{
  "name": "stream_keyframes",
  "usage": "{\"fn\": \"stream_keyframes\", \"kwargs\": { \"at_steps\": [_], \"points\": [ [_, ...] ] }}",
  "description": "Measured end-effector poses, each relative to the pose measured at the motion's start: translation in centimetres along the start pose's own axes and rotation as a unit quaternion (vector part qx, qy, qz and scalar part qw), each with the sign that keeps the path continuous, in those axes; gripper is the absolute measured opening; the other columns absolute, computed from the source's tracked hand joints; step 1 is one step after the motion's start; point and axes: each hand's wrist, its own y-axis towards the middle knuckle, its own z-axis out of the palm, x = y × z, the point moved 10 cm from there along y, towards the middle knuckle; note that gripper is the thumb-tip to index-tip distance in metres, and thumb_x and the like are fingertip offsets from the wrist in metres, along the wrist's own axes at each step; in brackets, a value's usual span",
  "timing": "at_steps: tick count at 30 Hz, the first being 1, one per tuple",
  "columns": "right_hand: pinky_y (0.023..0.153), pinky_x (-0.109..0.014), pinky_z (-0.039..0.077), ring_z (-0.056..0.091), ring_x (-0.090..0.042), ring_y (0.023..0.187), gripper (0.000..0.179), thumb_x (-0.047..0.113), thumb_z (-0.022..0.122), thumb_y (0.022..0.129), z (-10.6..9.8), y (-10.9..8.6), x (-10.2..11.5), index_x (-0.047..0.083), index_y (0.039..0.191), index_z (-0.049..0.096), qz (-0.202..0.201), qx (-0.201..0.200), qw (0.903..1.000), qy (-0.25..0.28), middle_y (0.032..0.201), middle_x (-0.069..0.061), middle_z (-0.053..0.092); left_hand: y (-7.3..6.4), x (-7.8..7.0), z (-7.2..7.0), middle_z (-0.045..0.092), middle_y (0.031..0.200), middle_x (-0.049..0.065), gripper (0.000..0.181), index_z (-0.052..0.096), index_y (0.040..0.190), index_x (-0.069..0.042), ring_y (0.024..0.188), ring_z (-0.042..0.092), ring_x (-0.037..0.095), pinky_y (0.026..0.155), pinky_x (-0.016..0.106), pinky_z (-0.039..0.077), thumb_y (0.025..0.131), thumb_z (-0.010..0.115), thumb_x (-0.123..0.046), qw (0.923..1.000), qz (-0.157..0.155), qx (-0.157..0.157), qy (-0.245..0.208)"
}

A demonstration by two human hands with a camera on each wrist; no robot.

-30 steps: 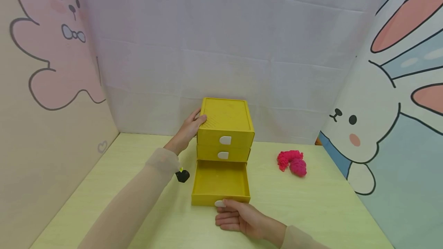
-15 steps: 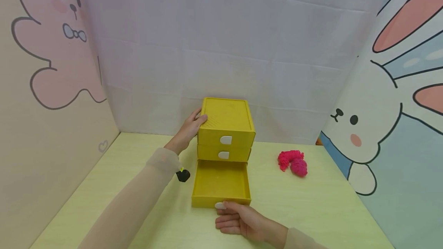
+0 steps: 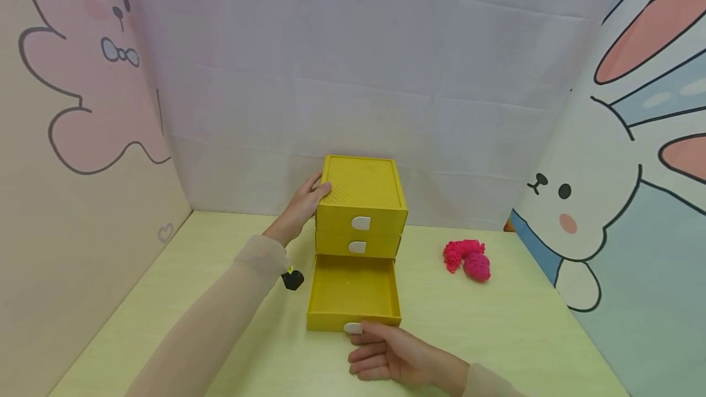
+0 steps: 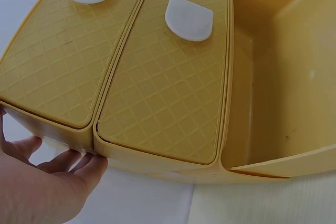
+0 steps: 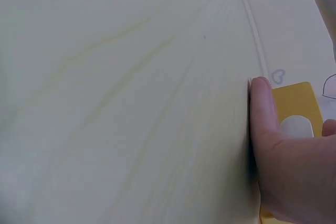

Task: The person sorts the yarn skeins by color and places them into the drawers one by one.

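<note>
A yellow three-drawer cabinet (image 3: pixel 364 182) stands against the back wall. Its bottom drawer (image 3: pixel 353 290) is pulled far out and holds nothing, while the upper two are closed. My left hand (image 3: pixel 298 207) braces the cabinet's left side, with the thumb on the top edge; in the left wrist view the fingers (image 4: pixel 63 162) press the side wall. At the drawer's white handle (image 3: pixel 353 328), my right hand (image 3: pixel 399 351) has its thumb tip by the right end and the other fingers loosely extended below. Whether it still touches the handle is hard to tell.
A pink and magenta bundle (image 3: pixel 467 258), stringy like yarn, lies to the right of the cabinet. Beside the left cuff is a small black object (image 3: pixel 293 279). Printed side walls (image 3: pixel 645 250) bound the pale table (image 3: pixel 513 323).
The bottom drawer has come slightly farther out toward me. After that, my right hand has shifted a little right and its fingers have spread. My left hand stays in place.
</note>
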Motion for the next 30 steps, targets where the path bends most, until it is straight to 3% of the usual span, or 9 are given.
{"fn": "stream_keyframes", "kwargs": {
  "at_steps": [6, 11, 15, 19, 25, 27, 30],
  "points": [
    [0.102, -0.042, 0.058, 0.074, -0.026, 0.112, 0.06, 0.043, 0.055, 0.11, -0.3, -1.8, 0.9, -0.006, 0.145, 0.056, -0.005, 0.035, 0.9973, -0.064, 0.128, -0.015, 0.073, -0.2, -0.1, 0.0, 0.036, 0.169, 0.011, 0.07, 0.017, 0.172, -0.035, 0.147, 0.049, 0.034, 0.125, 0.055, 0.033, 0.112, 0.051, -0.047, 0.9999, 0.01, -0.008, 0.006],
    [0.102, -0.043, 0.059, 0.072, -0.028, 0.115, 0.053, 0.037, 0.049, 0.114, -2.1, -4.0, 3.0, -0.006, 0.145, 0.058, -0.029, 0.05, 0.9862, -0.155, 0.131, -0.017, 0.072, -0.3, -0.1, 0.0, 0.036, 0.169, 0.01, 0.071, 0.018, 0.171, -0.036, 0.147, 0.049, 0.033, 0.126, 0.054, 0.033, 0.111, 0.052, -0.051, 0.9998, 0.015, -0.013, 0.011],
    [0.101, -0.045, 0.059, 0.071, -0.033, 0.118, 0.05, 0.032, 0.047, 0.115, -4.3, -5.6, 4.9, -0.008, 0.143, 0.059, -0.051, 0.039, 0.9777, -0.2, 0.132, -0.022, 0.07, -0.4, -0.1, -0.1, 0.037, 0.168, 0.011, 0.071, 0.018, 0.172, -0.035, 0.146, 0.05, 0.034, 0.125, 0.055, 0.034, 0.111, 0.051, -0.05, 0.9997, 0.018, -0.013, 0.012],
    [0.102, -0.047, 0.058, 0.069, -0.037, 0.12, 0.049, 0.032, 0.047, 0.115, -6.8, -6.6, 6.7, -0.006, 0.142, 0.06, -0.062, 0.003, 0.966, -0.251, 0.133, -0.022, 0.07, -0.4, -0.1, -0.3, 0.039, 0.167, 0.012, 0.071, 0.018, 0.172, -0.032, 0.144, 0.052, 0.035, 0.123, 0.055, 0.036, 0.111, 0.051, -0.049, 0.9996, 0.022, -0.015, 0.012],
    [0.101, -0.052, 0.058, 0.069, -0.038, 0.116, 0.052, 0.035, 0.051, 0.113, -11.2, -7.9, 9.6, -0.006, 0.143, 0.06, -0.09, -0.074, 0.9296, -0.35, 0.131, -0.021, 0.07, -0.3, 0.0, -0.3, 0.04, 0.166, 0.012, 0.07, 0.019, 0.172, -0.033, 0.142, 0.053, 0.034, 0.122, 0.054, 0.037, 0.112, 0.052, -0.048, 0.9996, 0.02, -0.016, 0.008],
    [0.098, -0.051, 0.06, 0.071, -0.038, 0.113, 0.051, 0.033, 0.055, 0.112, -12.8, -8.3, 10.6, -0.008, 0.142, 0.06, -0.109, -0.109, 0.9109, -0.383, 0.13, -0.022, 0.07, -0.2, 0.1, -0.3, 0.04, 0.166, 0.012, 0.07, 0.02, 0.172, -0.033, 0.142, 0.053, 0.034, 0.122, 0.054, 0.038, 0.112, 0.052, -0.048, 0.9997, 0.018, -0.017, 0.009],
    [0.09, -0.046, 0.063, 0.072, -0.036, 0.108, 0.048, 0.031, 0.061, 0.109, -15.1, -9.0, 12.1, -0.007, 0.139, 0.063, -0.138, -0.177, 0.8747, -0.43, 0.129, -0.022, 0.071, -0.2, 0.1, -0.1, 0.04, 0.166, 0.012, 0.07, 0.02, 0.172, -0.033, 0.142, 0.053, 0.034, 0.122, 0.054, 0.039, 0.111, 0.052, -0.048, 0.9996, 0.017, -0.018, 0.01]
  ]
}}
